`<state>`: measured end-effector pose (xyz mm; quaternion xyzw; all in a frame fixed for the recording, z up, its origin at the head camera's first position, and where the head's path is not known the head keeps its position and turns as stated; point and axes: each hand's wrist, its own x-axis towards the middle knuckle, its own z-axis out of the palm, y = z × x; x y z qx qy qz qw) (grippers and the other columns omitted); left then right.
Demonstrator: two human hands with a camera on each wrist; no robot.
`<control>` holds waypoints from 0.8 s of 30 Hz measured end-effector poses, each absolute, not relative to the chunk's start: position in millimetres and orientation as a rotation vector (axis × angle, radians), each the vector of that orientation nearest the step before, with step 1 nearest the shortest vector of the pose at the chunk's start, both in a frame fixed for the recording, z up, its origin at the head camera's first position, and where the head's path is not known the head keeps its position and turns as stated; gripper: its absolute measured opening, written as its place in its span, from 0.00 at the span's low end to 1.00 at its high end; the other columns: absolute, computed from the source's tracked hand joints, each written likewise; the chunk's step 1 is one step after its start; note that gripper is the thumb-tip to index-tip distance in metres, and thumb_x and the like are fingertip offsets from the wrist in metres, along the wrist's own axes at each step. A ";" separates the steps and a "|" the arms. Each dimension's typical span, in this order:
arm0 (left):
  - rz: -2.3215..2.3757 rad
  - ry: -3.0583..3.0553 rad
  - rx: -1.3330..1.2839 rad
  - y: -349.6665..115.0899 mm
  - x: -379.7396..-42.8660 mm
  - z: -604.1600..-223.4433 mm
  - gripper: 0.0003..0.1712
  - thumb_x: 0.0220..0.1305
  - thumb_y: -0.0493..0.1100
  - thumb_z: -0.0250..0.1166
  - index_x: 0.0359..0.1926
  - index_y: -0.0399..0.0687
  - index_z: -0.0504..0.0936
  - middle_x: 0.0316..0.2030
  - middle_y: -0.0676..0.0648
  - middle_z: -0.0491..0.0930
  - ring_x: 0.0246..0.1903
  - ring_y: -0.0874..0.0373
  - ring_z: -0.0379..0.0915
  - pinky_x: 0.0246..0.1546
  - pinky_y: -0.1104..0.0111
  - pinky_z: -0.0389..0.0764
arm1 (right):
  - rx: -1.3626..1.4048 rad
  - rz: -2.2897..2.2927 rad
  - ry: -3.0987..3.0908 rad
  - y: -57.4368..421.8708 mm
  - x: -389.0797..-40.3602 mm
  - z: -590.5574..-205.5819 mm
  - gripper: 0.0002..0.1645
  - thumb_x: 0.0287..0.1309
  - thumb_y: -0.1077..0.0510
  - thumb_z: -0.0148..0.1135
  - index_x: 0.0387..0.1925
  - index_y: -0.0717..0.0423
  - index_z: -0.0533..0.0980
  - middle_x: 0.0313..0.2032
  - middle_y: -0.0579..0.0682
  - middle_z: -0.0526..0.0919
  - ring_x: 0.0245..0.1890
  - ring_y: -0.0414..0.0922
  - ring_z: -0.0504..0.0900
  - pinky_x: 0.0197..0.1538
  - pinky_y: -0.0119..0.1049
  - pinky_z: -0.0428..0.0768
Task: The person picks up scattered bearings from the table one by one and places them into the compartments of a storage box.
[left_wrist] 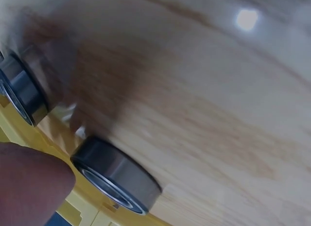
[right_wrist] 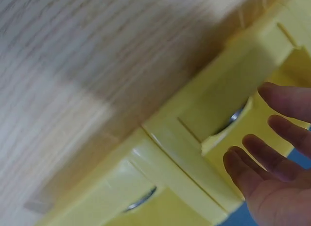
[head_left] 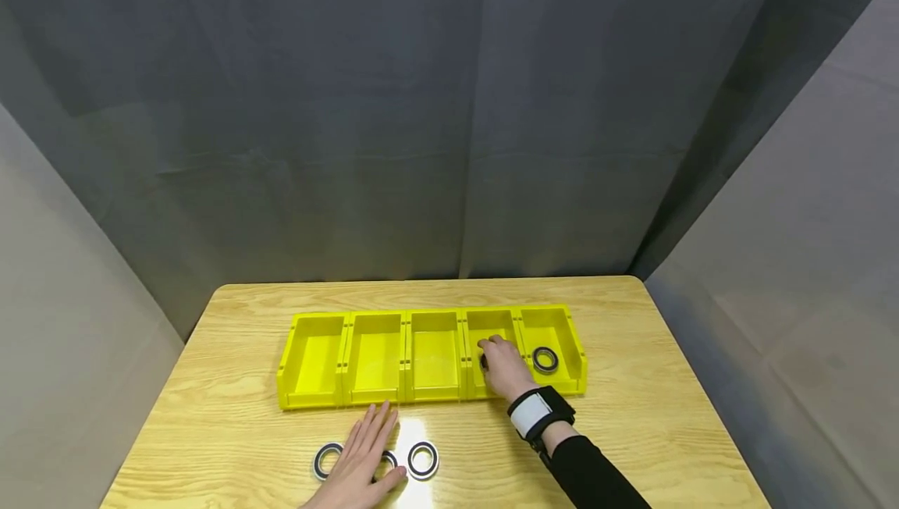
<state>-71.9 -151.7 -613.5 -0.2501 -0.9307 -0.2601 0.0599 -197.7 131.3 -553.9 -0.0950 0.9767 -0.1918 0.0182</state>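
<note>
My right hand [head_left: 507,368] reaches into the fourth bin from the left in a row of yellow bins [head_left: 435,398]. Its fingers are spread and hold nothing in the right wrist view; a ball bearing [right_wrist: 235,116] lies in that bin, apart from them. Another bearing [head_left: 545,360] sits in the rightmost bin. Over the table in front of the bins, my left hand [head_left: 361,458] stretches out with straight fingers, partly hiding a bearing [head_left: 389,459] beneath it. One bearing [head_left: 326,460] shows left of this hand, and another [head_left: 423,460] lies to its right.
The bins stand side by side across the wooden table [head_left: 632,446], their low fronts facing me. A dark grey curtain [head_left: 449,142] hangs behind the table's far edge. Pale panels flank the table on the left [head_left: 63,322] and right [head_left: 794,259].
</note>
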 end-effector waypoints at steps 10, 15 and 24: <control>-0.762 -2.820 -0.763 -152.4 -71.7 -613.8 0.45 0.67 0.59 0.62 0.74 0.36 0.61 0.74 0.31 0.60 0.76 0.73 0.14 0.71 0.83 0.16 | -0.389 -0.645 3.036 134.1 -187.3 -539.9 0.23 0.54 0.69 0.71 0.54 0.65 0.80 0.52 0.64 0.83 0.52 0.59 0.83 0.55 0.52 0.84; -0.780 -2.818 -0.762 -152.9 -71.4 -614.4 0.44 0.68 0.58 0.61 0.74 0.36 0.61 0.74 0.31 0.60 0.77 0.71 0.16 0.71 0.83 0.17 | -0.396 -0.702 2.994 138.2 -179.7 -536.3 0.26 0.55 0.69 0.71 0.57 0.65 0.78 0.55 0.65 0.82 0.55 0.60 0.82 0.56 0.52 0.83; -0.899 -2.860 -0.735 -154.1 -71.2 -614.5 0.45 0.68 0.57 0.61 0.76 0.37 0.58 0.76 0.33 0.55 0.76 0.73 0.13 0.70 0.83 0.14 | -0.383 -0.777 2.961 142.7 -165.1 -527.9 0.29 0.54 0.69 0.71 0.59 0.64 0.77 0.58 0.65 0.80 0.58 0.61 0.80 0.59 0.54 0.81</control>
